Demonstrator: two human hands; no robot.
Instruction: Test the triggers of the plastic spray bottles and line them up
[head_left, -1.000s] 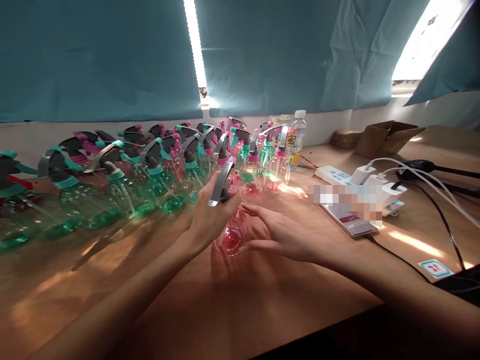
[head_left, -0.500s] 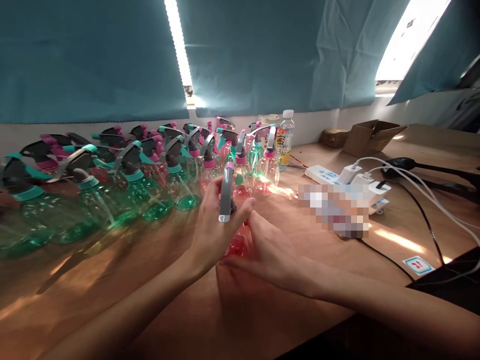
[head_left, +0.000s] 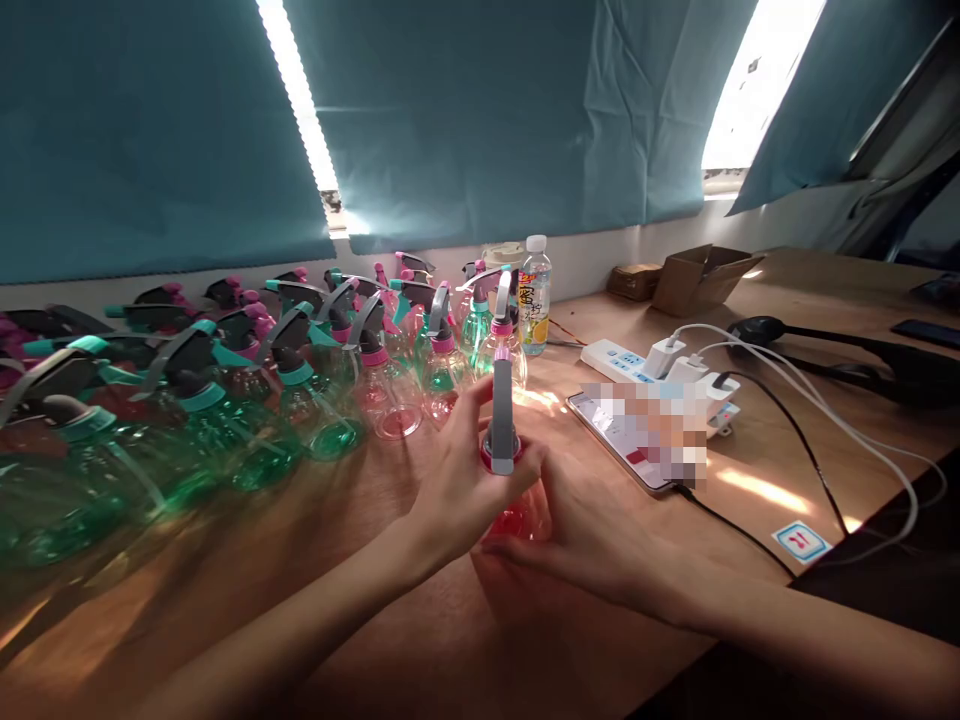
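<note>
A red-tinted clear spray bottle [head_left: 517, 522] with a grey trigger top stands between my hands, over the near part of the wooden table. My left hand [head_left: 465, 480] is wrapped round its neck, just under the spray head, thumb to the right. Lower down, my right hand [head_left: 585, 530] grips the bottle's body from the right side. The fingers on the far side of the bottle are hidden. Just beyond my left hand stands another pink-collared spray bottle [head_left: 386, 400], at the near edge of a packed group.
Several green spray bottles [head_left: 240, 440] fill the left side. A drink bottle [head_left: 535, 300] stands at the back. To the right lie a phone [head_left: 600, 425], a white power strip [head_left: 611, 358] with cables, an open cardboard box [head_left: 701, 280] and a black headset-like object [head_left: 825, 350].
The camera view has turned a little to the right, so the bottle rows sit further left. Both hands still hold the red spray bottle, which now appears further right and slightly lower.
</note>
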